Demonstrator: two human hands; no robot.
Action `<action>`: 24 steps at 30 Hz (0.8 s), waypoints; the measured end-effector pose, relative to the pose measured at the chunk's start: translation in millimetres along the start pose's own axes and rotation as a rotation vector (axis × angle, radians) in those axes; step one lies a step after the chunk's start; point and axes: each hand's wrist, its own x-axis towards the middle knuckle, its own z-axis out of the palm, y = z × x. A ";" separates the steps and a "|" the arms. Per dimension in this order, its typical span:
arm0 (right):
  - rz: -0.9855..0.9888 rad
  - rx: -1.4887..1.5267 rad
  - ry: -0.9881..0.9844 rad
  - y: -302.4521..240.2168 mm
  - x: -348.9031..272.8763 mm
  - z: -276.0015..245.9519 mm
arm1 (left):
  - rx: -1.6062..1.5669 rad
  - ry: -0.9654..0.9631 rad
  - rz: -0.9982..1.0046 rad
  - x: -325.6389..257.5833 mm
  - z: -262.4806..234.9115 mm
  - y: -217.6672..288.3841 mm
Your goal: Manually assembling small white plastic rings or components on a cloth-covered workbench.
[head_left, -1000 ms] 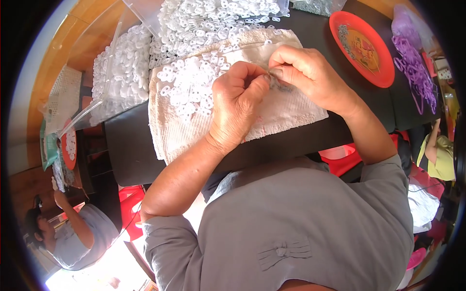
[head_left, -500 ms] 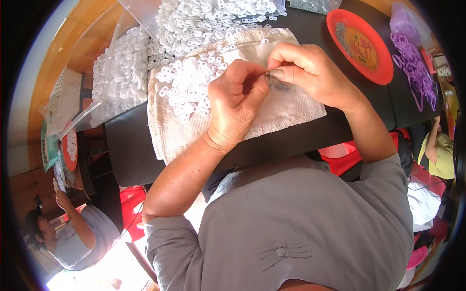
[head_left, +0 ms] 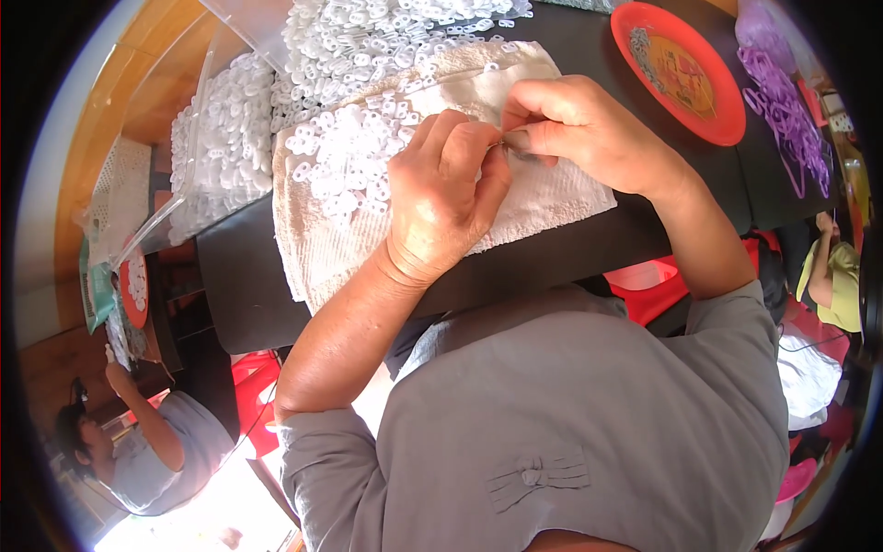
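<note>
My left hand [head_left: 448, 189] and my right hand [head_left: 581, 129] meet above a cream towel [head_left: 322, 262], thumbs and forefingers pinched close together. Something tiny and dark sits between the fingertips; its kind is too small to make out. Both hands are closed. To the left of my left hand, a loose heap of small white plastic pieces with holes [head_left: 345, 161] lies on the towel. Small grey bits lie on the towel beneath my right fingers, mostly hidden by them.
A clear bin [head_left: 189, 156] and a big pile of white pieces [head_left: 368, 55] stand behind the towel. On the black table [head_left: 248, 276], a red oval tray [head_left: 727, 120] holds grey metal bits, beside purple strips [head_left: 782, 120]. Other people [head_left: 156, 442] sit at left and far right.
My left hand has rolled slightly, its back now turned more upward, with fingers closer together. My right hand has curled its fingers a little. The whole view has shifted slightly.
</note>
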 end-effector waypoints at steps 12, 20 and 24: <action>-0.307 -0.373 0.233 7.0 -1.7 12.5 | -0.181 -0.004 -0.289 3.1 -0.3 7.2; -0.276 -0.357 0.189 3.4 -3.1 9.6 | -0.060 -0.010 -0.101 2.1 -0.8 3.3; -0.373 -0.392 0.217 7.0 -1.7 11.3 | -0.440 -0.065 -0.541 3.6 -7.1 12.0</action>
